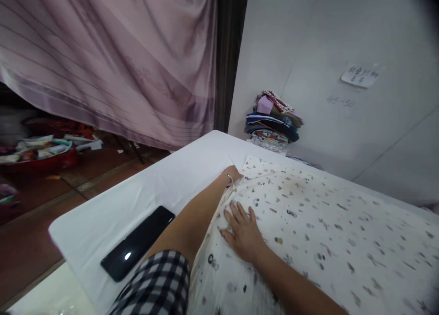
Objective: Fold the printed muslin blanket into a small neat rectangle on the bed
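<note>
A white cloth with small dark printed shapes [325, 228] lies spread over the white-covered table [164, 182]. My left hand [233, 173] reaches far forward to the cloth's far left corner, its fingers hidden behind the raised edge of the cloth. A thin bracelet circles that wrist. My right hand [243, 230] lies flat on the cloth nearer to me, fingers stretched and spread, holding nothing. A checked sleeve covers my left upper arm.
A black phone [137, 242] lies on the table's left part, near the edge. A stack of folded clothes [274, 120] stands against the white wall at the back. A pink curtain [120, 54] hangs left; clutter sits on the brown floor.
</note>
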The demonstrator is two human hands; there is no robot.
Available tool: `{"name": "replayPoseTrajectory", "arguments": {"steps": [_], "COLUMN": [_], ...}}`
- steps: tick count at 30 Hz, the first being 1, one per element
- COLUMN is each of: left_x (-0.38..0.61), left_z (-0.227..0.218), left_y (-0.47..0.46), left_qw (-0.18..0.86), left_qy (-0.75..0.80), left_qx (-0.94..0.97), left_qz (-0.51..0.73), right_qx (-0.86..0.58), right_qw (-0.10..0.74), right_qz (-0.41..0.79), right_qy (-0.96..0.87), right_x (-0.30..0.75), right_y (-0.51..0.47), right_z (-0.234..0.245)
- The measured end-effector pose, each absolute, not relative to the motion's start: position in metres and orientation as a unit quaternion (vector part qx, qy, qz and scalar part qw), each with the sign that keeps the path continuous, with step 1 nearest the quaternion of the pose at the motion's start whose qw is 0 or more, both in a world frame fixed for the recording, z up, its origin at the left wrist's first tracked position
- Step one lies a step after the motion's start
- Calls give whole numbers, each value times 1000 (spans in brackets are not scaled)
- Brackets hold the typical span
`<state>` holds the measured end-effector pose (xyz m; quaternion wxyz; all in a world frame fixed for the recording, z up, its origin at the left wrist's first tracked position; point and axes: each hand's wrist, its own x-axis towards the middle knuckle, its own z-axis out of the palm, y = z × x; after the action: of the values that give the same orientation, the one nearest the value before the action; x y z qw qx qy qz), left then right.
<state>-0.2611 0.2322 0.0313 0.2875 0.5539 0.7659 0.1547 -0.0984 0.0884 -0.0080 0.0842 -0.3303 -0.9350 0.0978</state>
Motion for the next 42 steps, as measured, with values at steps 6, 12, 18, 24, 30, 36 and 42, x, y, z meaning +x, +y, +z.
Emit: {"name": "replayPoseTrajectory", "arguments": {"steps": [6,12,18,24,30,36,42], "left_x": [-273,-284,-274,-266,-274,-271,-262], "left_z": [37,42,40,45,44,35,29], "left_y": [209,180,167,150,114,78,42], "left_qw": [362,402,355,323,318,268,213], "left_qy": [721,689,733,757,753,774,792], "left_qx": [579,597,573,562,569,564,558], "left_qz": [117,85,92,80,86,104,126], "right_qx": [-335,-332,-336,-335,-263,-215,-167], "right_qw": [73,71,48,31,52,55,37], "right_qz": [112,99,93,126,150,149,181], "right_qy": [-933,-936,-936,-933,-952,-964,-968], "right_x": [-99,-98,-100,-103,-96,-84,-76], "right_y": [89,87,91,69,10,-25,-46], "right_z": [-4,-3,-2,12,11,12,13]}}
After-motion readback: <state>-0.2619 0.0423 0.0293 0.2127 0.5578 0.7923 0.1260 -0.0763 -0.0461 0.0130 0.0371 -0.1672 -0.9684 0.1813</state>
